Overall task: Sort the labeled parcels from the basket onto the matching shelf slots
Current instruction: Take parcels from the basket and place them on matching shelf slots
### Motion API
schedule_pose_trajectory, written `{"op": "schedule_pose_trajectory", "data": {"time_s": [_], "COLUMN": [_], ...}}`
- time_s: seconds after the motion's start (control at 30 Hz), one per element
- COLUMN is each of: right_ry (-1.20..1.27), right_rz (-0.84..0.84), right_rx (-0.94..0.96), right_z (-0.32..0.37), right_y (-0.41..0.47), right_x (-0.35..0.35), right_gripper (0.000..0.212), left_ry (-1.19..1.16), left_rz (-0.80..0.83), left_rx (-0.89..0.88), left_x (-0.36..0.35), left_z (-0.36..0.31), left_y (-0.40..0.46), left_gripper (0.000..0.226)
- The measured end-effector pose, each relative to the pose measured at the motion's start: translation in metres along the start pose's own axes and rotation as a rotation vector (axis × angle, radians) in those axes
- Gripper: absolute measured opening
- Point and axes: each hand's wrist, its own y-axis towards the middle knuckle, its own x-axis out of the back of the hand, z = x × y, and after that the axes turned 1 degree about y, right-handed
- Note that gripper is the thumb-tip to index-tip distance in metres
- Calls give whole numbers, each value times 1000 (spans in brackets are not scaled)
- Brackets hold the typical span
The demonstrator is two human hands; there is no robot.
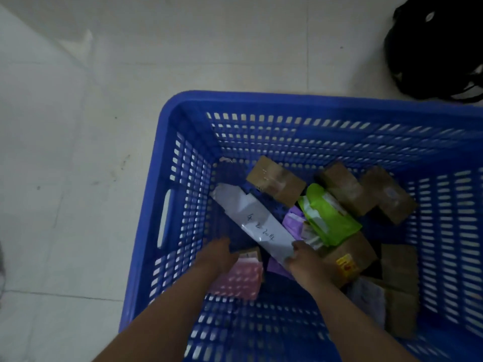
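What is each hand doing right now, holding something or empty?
Left hand: reaches under the dark end of the white parcel; its grip cannot be told.
Right hand: pinches the white parcel's near end.

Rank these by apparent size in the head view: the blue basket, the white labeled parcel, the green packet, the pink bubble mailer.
1. Blue basket, by far the largest.
2. White labeled parcel.
3. Green packet and pink bubble mailer look alike; the left hand partly hides the mailer, so no ranking.

Basket (167, 163) access: open from above only.
Floor is crowded by brown boxes (277, 182), a green pouch (329, 218) and a white parcel (254, 220); bare mesh is seen along the near wall.
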Motion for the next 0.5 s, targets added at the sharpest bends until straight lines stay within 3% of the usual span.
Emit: {"op": "schedule_pose_trajectory", "data": {"time_s": [0.13, 0.23, 0.3, 0.5], "right_ry": [-72, -264, -317, -141], "right_rz": [-22, -48, -58, 1], "right_rx": [50, 54, 40, 39], "right_z": [-4, -2, -2, -9], "right_y": [64, 87, 94, 103], "right_x": [-21, -36, -46, -52], "right_gripper": [51, 62, 57, 37], "left_ry": [-62, -180, -242, -510], "left_rz": [10, -32, -56, -86], "left_rx": [46, 92, 117, 139], "left_x": [-18, -26, -29, -37], "left_z": [9, 15, 17, 7], "left_y": [42, 66, 79, 97], "left_gripper": [39, 40, 42, 38]}}
